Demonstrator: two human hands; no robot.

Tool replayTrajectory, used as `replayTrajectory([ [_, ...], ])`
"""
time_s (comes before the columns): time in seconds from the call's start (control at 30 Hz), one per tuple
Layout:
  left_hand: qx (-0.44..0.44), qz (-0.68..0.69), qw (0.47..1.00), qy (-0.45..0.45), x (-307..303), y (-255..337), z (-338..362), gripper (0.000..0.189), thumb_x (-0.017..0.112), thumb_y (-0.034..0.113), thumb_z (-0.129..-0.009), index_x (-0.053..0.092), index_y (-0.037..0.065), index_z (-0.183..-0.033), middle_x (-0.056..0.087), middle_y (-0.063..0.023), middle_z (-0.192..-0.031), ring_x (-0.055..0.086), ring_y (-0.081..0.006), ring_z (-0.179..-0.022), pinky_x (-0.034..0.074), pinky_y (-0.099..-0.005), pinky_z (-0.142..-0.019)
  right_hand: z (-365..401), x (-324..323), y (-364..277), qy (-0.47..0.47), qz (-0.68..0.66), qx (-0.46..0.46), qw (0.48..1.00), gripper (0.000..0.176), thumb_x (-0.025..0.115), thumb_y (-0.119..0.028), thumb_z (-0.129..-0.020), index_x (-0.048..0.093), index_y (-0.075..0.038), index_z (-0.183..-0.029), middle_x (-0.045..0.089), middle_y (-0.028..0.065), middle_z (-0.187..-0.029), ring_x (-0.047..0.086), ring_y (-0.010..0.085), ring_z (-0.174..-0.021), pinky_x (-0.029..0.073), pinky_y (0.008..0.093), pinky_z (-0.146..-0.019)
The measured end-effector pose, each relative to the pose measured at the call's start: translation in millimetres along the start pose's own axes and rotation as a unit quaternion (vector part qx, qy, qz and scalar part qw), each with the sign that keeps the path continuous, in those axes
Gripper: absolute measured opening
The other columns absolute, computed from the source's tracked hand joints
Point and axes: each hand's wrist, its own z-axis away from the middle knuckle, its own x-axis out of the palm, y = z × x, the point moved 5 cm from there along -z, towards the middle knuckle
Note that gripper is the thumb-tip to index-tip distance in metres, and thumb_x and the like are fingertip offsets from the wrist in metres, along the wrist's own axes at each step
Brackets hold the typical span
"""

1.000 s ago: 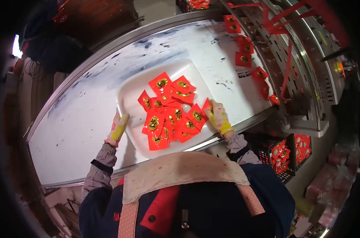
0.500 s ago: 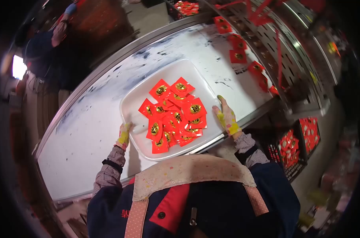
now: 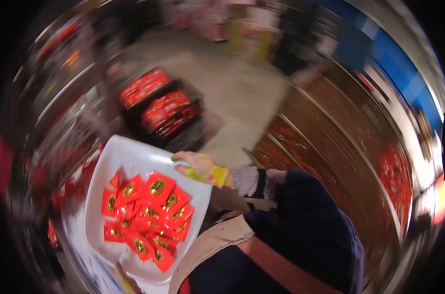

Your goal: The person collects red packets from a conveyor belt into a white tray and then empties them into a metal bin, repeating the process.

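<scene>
A white plastic basin holds a loose pile of red square packets with gold and black emblems. My right hand, in a patterned glove with yellow patches, grips the basin's rim at the upper right corner, fingers over the edge. Low in the view, my left hand shows only in part and blurred, against the basin's near left side. The basin appears tilted and held up near my body, over the edge of the white table.
Two dark crates full of red packets stand on the floor. To the right are large brown trays or racks with red packets in places. Blurred metal machinery is at the left, with more red packets beside the basin.
My view and body have swung round to the right, away from the table's middle. The basin has come along in my hands, and the crates and brown racks now fill the view.
</scene>
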Motion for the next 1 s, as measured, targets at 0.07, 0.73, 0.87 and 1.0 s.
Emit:
replayTrajectory([
  [0.07,0.017,-0.054,0.994,-0.088,68.5,53.8,-3.9,0.065,0.057,0.032,-0.091,0.028,0.006,-0.143,0.043,-0.0159,-0.137,0.048,-0.0260,-0.118,0.040,-0.0395,-0.099,57.7,-91.9,-7.8,0.005,-0.004,0.045,0.999,0.038,0.054,-0.035,-0.091,0.053,-0.011,-0.120,0.060,0.0177,-0.114,0.057,0.0340,-0.109,0.045,0.0413,-0.093],
  [0.73,0.096,-0.079,0.426,-0.896,886.6,242.0,690.8,0.062,0.061,0.036,-0.083,0.042,0.004,-0.133,0.049,-0.0127,-0.128,0.050,-0.0242,-0.118,0.039,-0.0360,-0.102,868.4,-612.5,13.7,0.540,0.104,0.336,0.765,0.027,0.052,-0.014,-0.085,0.058,0.000,-0.109,0.065,0.0147,-0.098,0.063,0.0225,-0.090,0.050,0.0319,-0.078],
  [0.87,0.208,-0.028,0.278,-0.937,993.0,197.9,835.9,0.051,0.061,0.027,-0.083,0.050,0.001,-0.126,0.057,-0.0133,-0.120,0.056,-0.0228,-0.110,0.043,-0.0355,-0.098,993.5,-622.3,29.7,0.608,0.049,0.390,0.689,0.025,0.053,-0.013,-0.086,0.060,-0.001,-0.107,0.064,0.0113,-0.094,0.061,0.0179,-0.085,0.049,0.0293,-0.074],
  [1.0,0.085,-0.208,0.369,-0.902,1033.8,161.2,977.1,0.047,0.063,0.030,-0.076,0.058,-0.001,-0.112,0.065,-0.0119,-0.097,0.065,-0.0236,-0.086,0.051,-0.0343,-0.085,1073.8,-634.1,65.6,0.668,0.014,0.395,0.630,0.019,0.055,-0.015,-0.084,0.062,-0.002,-0.097,0.062,0.0093,-0.081,0.061,0.0175,-0.076,0.047,0.0310,-0.065],
])
